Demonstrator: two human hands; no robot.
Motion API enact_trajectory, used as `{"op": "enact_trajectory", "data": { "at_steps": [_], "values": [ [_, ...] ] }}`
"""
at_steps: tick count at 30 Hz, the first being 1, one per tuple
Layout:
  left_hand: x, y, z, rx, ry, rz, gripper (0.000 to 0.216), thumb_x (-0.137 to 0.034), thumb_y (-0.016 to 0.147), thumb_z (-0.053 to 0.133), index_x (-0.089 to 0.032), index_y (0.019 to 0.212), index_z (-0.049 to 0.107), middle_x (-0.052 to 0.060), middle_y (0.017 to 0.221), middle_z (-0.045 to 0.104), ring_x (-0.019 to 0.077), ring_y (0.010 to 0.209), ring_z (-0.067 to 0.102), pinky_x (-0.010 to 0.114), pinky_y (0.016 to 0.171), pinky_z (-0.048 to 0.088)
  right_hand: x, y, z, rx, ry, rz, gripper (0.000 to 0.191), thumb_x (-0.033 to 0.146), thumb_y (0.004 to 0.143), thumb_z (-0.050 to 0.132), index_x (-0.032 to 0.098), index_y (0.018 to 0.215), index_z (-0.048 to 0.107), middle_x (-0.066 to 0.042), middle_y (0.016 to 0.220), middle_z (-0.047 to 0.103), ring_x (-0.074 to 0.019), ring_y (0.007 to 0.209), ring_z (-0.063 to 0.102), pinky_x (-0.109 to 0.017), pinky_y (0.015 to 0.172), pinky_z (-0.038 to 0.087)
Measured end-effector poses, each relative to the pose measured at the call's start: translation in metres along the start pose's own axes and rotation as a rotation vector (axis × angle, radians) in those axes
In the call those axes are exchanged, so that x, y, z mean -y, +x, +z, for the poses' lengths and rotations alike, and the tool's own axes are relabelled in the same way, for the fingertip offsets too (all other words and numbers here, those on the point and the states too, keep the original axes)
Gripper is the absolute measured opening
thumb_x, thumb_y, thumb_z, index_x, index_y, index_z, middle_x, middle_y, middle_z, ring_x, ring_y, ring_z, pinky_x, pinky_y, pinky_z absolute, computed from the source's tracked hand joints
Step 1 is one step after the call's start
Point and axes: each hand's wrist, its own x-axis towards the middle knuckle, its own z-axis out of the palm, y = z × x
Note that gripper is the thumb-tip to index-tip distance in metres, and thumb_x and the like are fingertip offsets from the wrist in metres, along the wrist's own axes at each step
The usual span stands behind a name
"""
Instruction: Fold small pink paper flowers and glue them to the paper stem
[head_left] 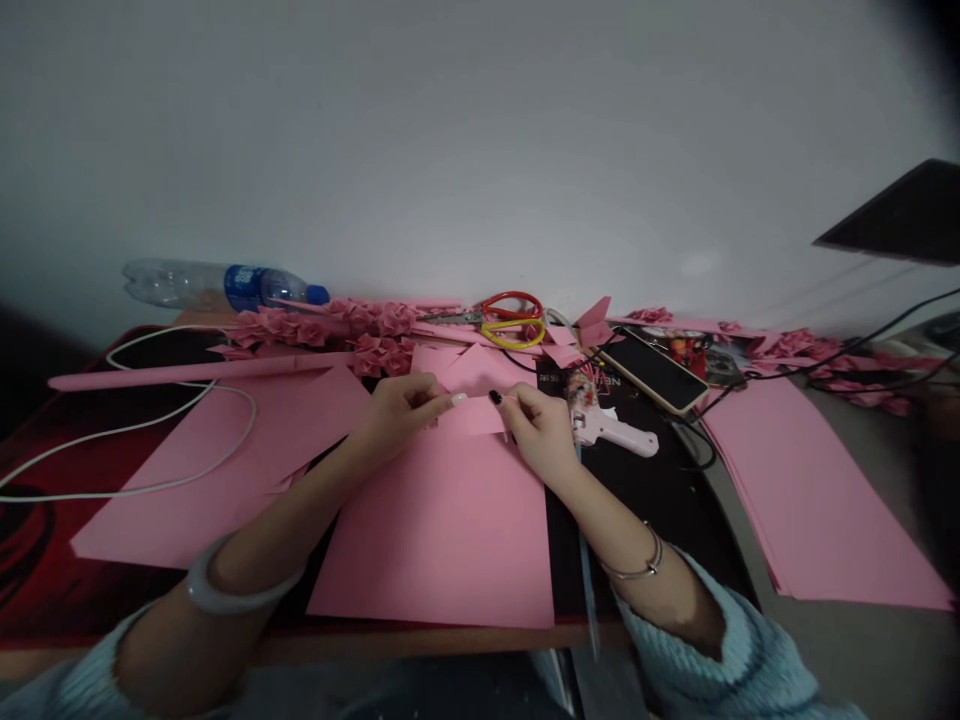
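Note:
Between my two hands is a small piece of pink paper (480, 415). My left hand (409, 405) pinches its left edge, thumb on top. On the other side my right hand (538, 425) grips the right edge between thumb and fingers. Under both hands lies a large sheet of pink paper (450, 560), flat on the dark desk mat. A white glue gun (619, 432) rests just right of my right hand. Behind the hands, scissors (514, 320) with one red and one yellow handle lie on folded pink paper flowers (382, 318).
More pink sheets lie at left (172, 500) and in a stack at right (825, 490). A white cable (112, 430) loops over the left side. A plastic bottle (187, 285) lies by the wall. A phone (656, 370) and black cords are at right; a dark panel (900, 220) juts in above.

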Motion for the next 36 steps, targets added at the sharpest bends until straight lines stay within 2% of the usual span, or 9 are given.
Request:
{"op": "enact_trajectory", "data": {
  "at_steps": [3, 6, 8, 13, 24, 28, 31, 33, 36],
  "values": [
    [0.004, 0.001, 0.001, 0.016, -0.135, 0.004, 0.016, -0.03, 0.081, 0.067, -0.02, 0.087, 0.057, -0.001, 0.083, 0.065, 0.0111, 0.06, 0.057, 0.023, 0.055, 0.046, -0.003, 0.001, -0.001, -0.021, 0.062, 0.052, 0.038, 0.038, 0.094, 0.052, 0.022, 0.06, 0.046, 0.006, 0.046, 0.042, -0.0113, 0.045, 0.039, -0.024, 0.047, 0.028],
    [0.006, 0.001, 0.003, 0.099, -0.147, 0.078, 0.053, -0.028, 0.071, 0.078, -0.022, 0.118, 0.055, 0.008, 0.128, 0.059, 0.0203, 0.095, 0.065, 0.03, 0.074, 0.056, -0.006, 0.002, -0.001, -0.039, 0.144, 0.103, 0.042, 0.043, 0.095, 0.052, 0.022, 0.059, 0.044, 0.006, 0.046, 0.042, -0.0116, 0.045, 0.04, -0.024, 0.046, 0.029],
    [0.007, 0.001, 0.003, 0.175, -0.081, 0.14, 0.065, -0.029, 0.069, 0.081, -0.023, 0.127, 0.054, 0.011, 0.135, 0.056, 0.0263, 0.112, 0.061, 0.036, 0.085, 0.056, -0.006, 0.003, 0.0, -0.029, 0.186, 0.132, 0.044, 0.046, 0.095, 0.052, 0.022, 0.059, 0.043, 0.006, 0.046, 0.042, -0.0115, 0.044, 0.039, -0.024, 0.045, 0.029],
    [0.007, 0.001, 0.0, 0.174, 0.125, 0.262, 0.054, -0.029, 0.076, 0.078, -0.021, 0.126, 0.06, 0.013, 0.131, 0.064, 0.0287, 0.124, 0.056, 0.042, 0.106, 0.044, -0.004, 0.002, 0.0, 0.001, 0.209, 0.149, 0.046, 0.047, 0.094, 0.053, 0.022, 0.057, 0.042, 0.006, 0.045, 0.042, -0.011, 0.043, 0.038, -0.024, 0.045, 0.029],
    [0.002, -0.002, 0.001, 0.24, -0.027, 0.152, 0.043, -0.024, 0.079, 0.069, -0.017, 0.121, 0.063, 0.013, 0.124, 0.067, 0.027, 0.11, 0.064, 0.036, 0.093, 0.051, -0.005, 0.002, 0.003, 0.028, 0.291, 0.199, 0.034, 0.048, 0.092, 0.056, 0.021, 0.071, 0.054, 0.007, 0.047, 0.047, -0.0112, 0.04, 0.042, -0.023, 0.041, 0.031],
    [-0.002, -0.001, 0.0, 0.214, 0.014, 0.155, 0.028, -0.02, 0.081, 0.064, -0.017, 0.108, 0.07, 0.01, 0.111, 0.073, 0.0244, 0.1, 0.066, 0.032, 0.086, 0.052, -0.006, 0.002, 0.003, 0.045, 0.338, 0.201, 0.025, 0.045, 0.087, 0.063, 0.022, 0.093, 0.059, 0.009, 0.052, 0.046, -0.0109, 0.039, 0.045, -0.023, 0.04, 0.036],
    [-0.004, -0.001, -0.001, 0.14, 0.122, 0.155, 0.019, -0.023, 0.086, 0.057, -0.017, 0.092, 0.074, 0.007, 0.09, 0.075, 0.0214, 0.084, 0.067, 0.03, 0.074, 0.05, -0.005, 0.003, 0.004, 0.082, 0.389, 0.153, 0.038, 0.04, 0.076, 0.075, 0.022, 0.105, 0.057, 0.006, 0.066, 0.056, -0.0099, 0.043, 0.049, -0.023, 0.043, 0.041],
    [-0.003, -0.001, 0.0, 0.089, 0.173, 0.125, 0.028, -0.03, 0.09, 0.054, -0.018, 0.073, 0.072, 0.003, 0.071, 0.071, 0.0181, 0.067, 0.063, 0.028, 0.064, 0.048, -0.003, 0.003, 0.005, 0.1, 0.447, 0.164, 0.045, 0.036, 0.071, 0.079, 0.022, 0.106, 0.054, 0.004, 0.074, 0.062, -0.0099, 0.048, 0.052, -0.023, 0.045, 0.042],
    [0.002, -0.001, 0.001, 0.049, 0.185, 0.047, 0.044, -0.041, 0.091, 0.052, -0.019, 0.056, 0.065, 0.001, 0.055, 0.066, 0.016, 0.054, 0.061, 0.026, 0.056, 0.047, -0.003, 0.004, 0.007, 0.118, 0.469, 0.203, 0.031, 0.032, 0.076, 0.073, 0.021, 0.096, 0.052, 0.005, 0.066, 0.063, -0.0094, 0.047, 0.052, -0.021, 0.044, 0.04]
  ]
}}
